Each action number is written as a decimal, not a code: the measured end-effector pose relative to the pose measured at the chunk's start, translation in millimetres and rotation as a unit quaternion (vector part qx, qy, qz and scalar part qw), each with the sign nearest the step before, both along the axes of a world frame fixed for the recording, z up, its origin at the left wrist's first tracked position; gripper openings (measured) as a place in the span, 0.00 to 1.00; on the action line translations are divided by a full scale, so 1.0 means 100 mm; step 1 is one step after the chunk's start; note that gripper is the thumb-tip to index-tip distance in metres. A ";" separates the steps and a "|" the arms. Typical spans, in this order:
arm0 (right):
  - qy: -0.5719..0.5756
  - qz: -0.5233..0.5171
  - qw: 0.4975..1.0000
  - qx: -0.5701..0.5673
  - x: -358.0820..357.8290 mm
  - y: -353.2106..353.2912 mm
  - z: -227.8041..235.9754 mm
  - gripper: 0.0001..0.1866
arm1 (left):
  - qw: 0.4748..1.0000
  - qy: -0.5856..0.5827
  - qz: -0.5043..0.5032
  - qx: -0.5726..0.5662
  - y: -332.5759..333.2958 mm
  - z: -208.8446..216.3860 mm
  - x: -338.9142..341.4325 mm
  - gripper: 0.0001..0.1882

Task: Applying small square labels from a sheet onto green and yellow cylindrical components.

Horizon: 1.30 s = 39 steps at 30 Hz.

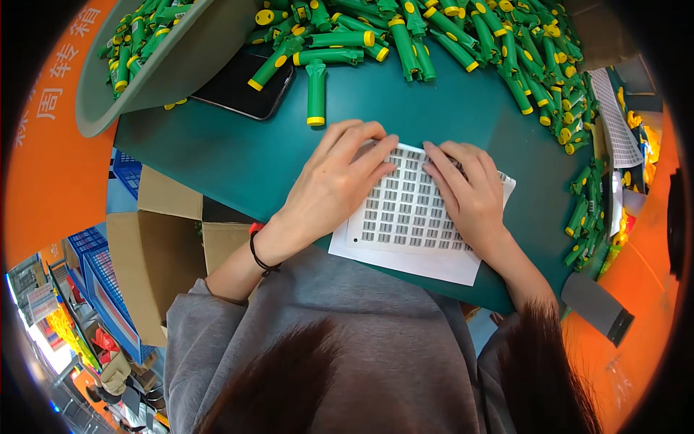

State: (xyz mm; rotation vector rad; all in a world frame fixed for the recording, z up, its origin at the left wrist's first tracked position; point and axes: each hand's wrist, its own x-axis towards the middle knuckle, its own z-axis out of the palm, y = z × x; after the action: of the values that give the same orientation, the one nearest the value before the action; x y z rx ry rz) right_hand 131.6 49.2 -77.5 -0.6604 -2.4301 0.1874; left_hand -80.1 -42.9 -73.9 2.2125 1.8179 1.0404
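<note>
A white sheet of small printed labels (408, 210) lies on white paper (441, 266) at the near edge of the green tabletop. My left hand (329, 177) grips its far left edge, with thumb and fingertips closed at the corner. On the far right edge, my right hand (471, 192) has its fingers bent over the sheet and its thumb side near the top. Beyond my hands, one green tube with a yellow end (316, 94) stands apart from a large heap of similar green tubes (426, 43).
At the far left a tilted grey tub (173, 72) holds more green tubes, beside a black flat device (249, 87). An open cardboard box (155, 253) and blue crates (108, 282) are left of the table. A dark grey cylinder (594, 305) lies at the right edge.
</note>
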 end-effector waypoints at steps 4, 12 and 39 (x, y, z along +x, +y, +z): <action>0.074 -0.009 0.987 -0.145 0.06 0.02 0.03 0.10 | 0.970 -0.239 -0.014 -0.042 -0.05 0.02 -0.08 0.20; 0.066 -0.020 0.981 -0.183 0.08 0.07 0.07 0.11 | 0.949 -0.240 0.153 -0.135 -0.26 0.21 0.11 0.27; 0.016 0.035 0.978 -0.203 0.11 0.16 0.31 0.08 | 0.847 -0.466 0.063 -0.248 -0.05 0.25 0.08 0.12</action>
State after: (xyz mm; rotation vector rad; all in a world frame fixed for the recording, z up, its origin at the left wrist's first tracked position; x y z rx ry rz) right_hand 142.9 65.5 -46.3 -0.7390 -2.4041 0.7325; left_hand -71.9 -48.4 -48.6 0.9942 1.4978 1.1784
